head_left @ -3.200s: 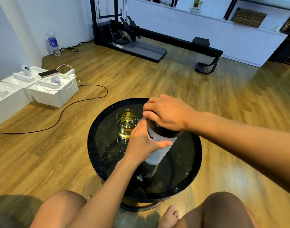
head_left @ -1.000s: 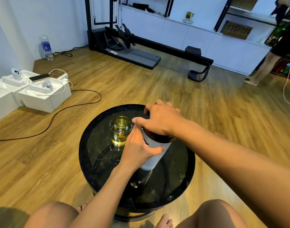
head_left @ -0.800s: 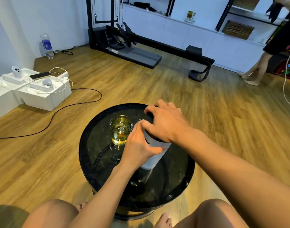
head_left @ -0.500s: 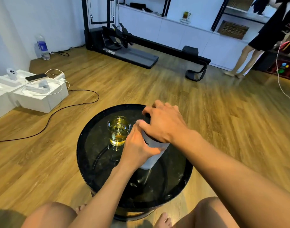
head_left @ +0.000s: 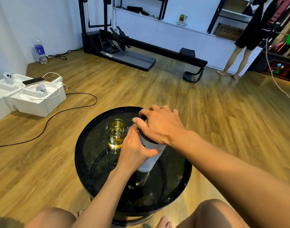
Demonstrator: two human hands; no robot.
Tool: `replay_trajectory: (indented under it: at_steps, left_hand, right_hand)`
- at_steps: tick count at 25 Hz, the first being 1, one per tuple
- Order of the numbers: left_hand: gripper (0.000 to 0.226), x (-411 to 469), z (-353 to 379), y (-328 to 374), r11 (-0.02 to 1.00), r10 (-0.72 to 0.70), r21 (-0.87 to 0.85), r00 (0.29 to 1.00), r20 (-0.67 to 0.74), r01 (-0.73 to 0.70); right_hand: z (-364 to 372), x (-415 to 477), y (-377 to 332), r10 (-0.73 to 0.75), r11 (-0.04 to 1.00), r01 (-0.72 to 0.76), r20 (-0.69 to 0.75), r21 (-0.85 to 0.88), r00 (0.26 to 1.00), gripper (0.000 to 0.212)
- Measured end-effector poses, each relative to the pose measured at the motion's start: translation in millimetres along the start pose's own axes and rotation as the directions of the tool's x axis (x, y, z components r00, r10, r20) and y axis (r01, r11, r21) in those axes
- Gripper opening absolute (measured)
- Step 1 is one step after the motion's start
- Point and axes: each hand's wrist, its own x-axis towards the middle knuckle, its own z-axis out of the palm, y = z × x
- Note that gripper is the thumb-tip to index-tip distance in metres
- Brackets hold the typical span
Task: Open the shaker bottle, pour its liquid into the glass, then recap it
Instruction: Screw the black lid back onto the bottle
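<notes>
Change since earlier: right hand rolled further round the lid, thumb now swung toward the glass; bottle, glass, left hand in the same spots.
Desk: round, black, glossy; between the knees.
Left hand: nearest; wrapped narrow round the bottle's body from the left, thumb across the near face; bracing.
Shaker bottle: frosted white, upright on the desk, near centre; long axis vertical, top leaning slightly away in this wide view.
Right hand: on top, palm down, fingers curled over the dark lid, mostly hidden; gripping it.
Lid seating: cannot tell if fully threaded.
Glass: just left of the bottle, close to the left knuckles, contact unclear; holds yellow liquid.
Stage (judgement): pour done, recapping.
Key relation: twist axis vertical, directly under the right palm; left hand counters the torque.
Risk: glass close to the left hand; a slip could knock it.
</notes>
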Motion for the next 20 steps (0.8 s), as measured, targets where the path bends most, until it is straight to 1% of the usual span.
replay_trajectory:
  at_steps: [1, 2, 3, 4, 6, 7, 8, 9, 10, 11, 12, 13, 14, 15, 16, 17, 18, 19, 20]
  left_hand:
    - [0.087, -1, 1, 0, 1.0, 0.01, 0.007, 1.0, -0.004, -0.01]
    - [0.079, -2, 1, 0, 1.0, 0.019, 0.015, 1.0, -0.017, -0.019]
    - [0.074, -2, 1, 1, 1.0, 0.025, 0.014, 0.999, -0.03, -0.025]
    - [0.073, -1, 0, 2, 1.0, 0.02, 0.005, 0.999, -0.031, -0.02]
    - [0.086, -1, -2, 3, 1.0, -0.004, -0.003, 1.0, -0.008, 0.004]
    - [0.094, -2, -3, 5, 1.0, -0.008, -0.008, 1.0, -0.006, 0.008]
    - [0.097, -2, -2, 5, 1.0, -0.01, -0.01, 1.0, -0.009, 0.01]
    - [0.092, -3, -1, 4, 1.0, -0.012, -0.004, 1.0, -0.015, 0.012]
    - [0.081, -4, 0, 5, 1.0, -0.013, 0.009, 1.0, -0.024, 0.013]
    - [0.071, -4, 0, 5, 1.0, -0.011, 0.02, 0.999, -0.037, 0.012]
    - [0.07, -3, 0, 5, 1.0, -0.009, 0.022, 0.999, -0.039, 0.01]
    - [0.077, -2, 1, 3, 1.0, -0.01, 0.019, 1.0, -0.027, 0.011]
    - [0.088, -2, 0, 2, 1.0, -0.015, 0.021, 1.0, -0.011, 0.016]
    - [0.098, -2, -1, 2, 1.0, -0.023, 0.019, 1.0, 0.005, 0.022]
    - [0.1, -2, -2, 4, 1.0, -0.029, 0.013, 0.999, 0.014, 0.029]
    - [0.095, -3, -2, 4, 0.999, -0.036, 0.012, 0.999, 0.013, 0.036]
    - [0.088, -4, -2, 6, 0.999, -0.039, 0.022, 0.999, 0.012, 0.039]
    - [0.081, -4, -3, 8, 0.999, -0.045, 0.029, 0.999, 0.013, 0.045]
    - [0.077, -4, -3, 9, 0.998, -0.057, 0.024, 0.998, 0.019, 0.056]
  right_hand:
    - [-5, -1, 3, -0.084, 0.996, 0.084, -0.007, 0.018, 0.996, 0.057]
    - [-11, -1, 9, -0.197, 0.98, 0.197, -0.001, 0.033, 0.98, 0.057]
    - [-14, -1, 15, -0.315, 0.949, 0.315, -0.011, -0.015, 0.949, 0.056]
    - [-10, 0, 17, -0.354, 0.933, 0.352, -0.016, -0.078, 0.935, 0.053]
    - [0, 4, 3, -0.223, 0.968, 0.217, -0.034, -0.123, 0.974, 0.041]
    - [3, 7, -5, -0.14, 0.986, 0.133, -0.056, -0.103, 0.989, 0.038]
    - [4, 8, -8, -0.107, 0.993, 0.102, -0.079, -0.065, 0.991, 0.04]
    - [1, 9, -5, -0.148, 0.989, 0.148, -0.085, -0.011, 0.985, 0.043]
    - [-5, 9, 0, -0.234, 0.971, 0.236, -0.059, 0.042, 0.97, 0.046]
    - [-12, 8, 7, -0.364, 0.931, 0.364, -0.027, 0.002, 0.931, 0.045]
    - [-11, 8, 12, -0.432, 0.9, 0.43, -0.01, -0.07, 0.902, 0.041]
    - [-6, 10, 11, -0.424, 0.899, 0.42, -0.007, -0.121, 0.906, 0.036]
    - [-2, 13, 6, -0.341, 0.936, 0.335, -0.037, -0.108, 0.939, 0.032]
    - [1, 17, -1, -0.226, 0.973, 0.223, -0.059, -0.061, 0.972, 0.03]
    - [1, 20, -5, -0.135, 0.991, 0.135, -0.037, -0.006, 0.99, 0.031]
    - [-3, 20, -4, -0.166, 0.986, 0.166, -0.021, 0.025, 0.986, 0.034]
    - [-8, 20, 1, -0.294, 0.956, 0.294, -0.009, 0.017, 0.956, 0.039]
    - [-16, 19, 7, -0.414, 0.91, 0.413, 0.021, 0.019, 0.91, 0.041]
    - [-19, 16, 14, -0.488, 0.872, 0.489, 0.056, -0.009, 0.871, 0.04]
